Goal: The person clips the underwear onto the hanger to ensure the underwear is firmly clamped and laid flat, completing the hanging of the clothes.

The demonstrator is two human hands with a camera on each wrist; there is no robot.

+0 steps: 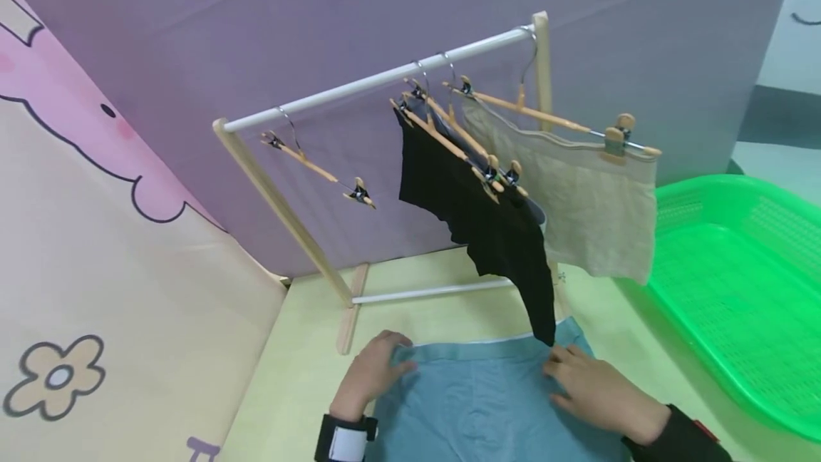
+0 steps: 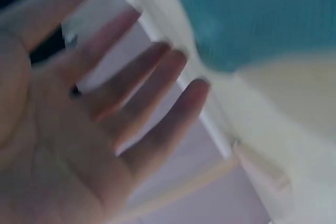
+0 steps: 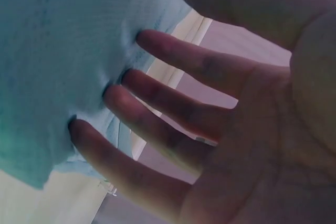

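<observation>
Blue shorts (image 1: 477, 391) with a wide waistband lie spread on the pale table, the waistband toward the rack. At their upper left corner is my left hand (image 1: 370, 373). In the left wrist view its fingers (image 2: 157, 72) are spread and relaxed, with the blue cloth beyond their tips. My right hand (image 1: 593, 387) is over the upper right part of the shorts. The right wrist view shows its fingertips (image 3: 118, 98) pressing lightly into the cloth, fingers nearly straight and thumb apart. The lower part of the shorts runs out of the head view.
A wooden rack with a white rail (image 1: 378, 80) stands behind the shorts. An unloaded clip hanger (image 1: 317, 168) hangs at its left; black cloth (image 1: 442, 177) and beige shorts (image 1: 590, 198) hang further right. The black cloth's tip dangles by my right hand. A green basket (image 1: 725, 284) sits at right.
</observation>
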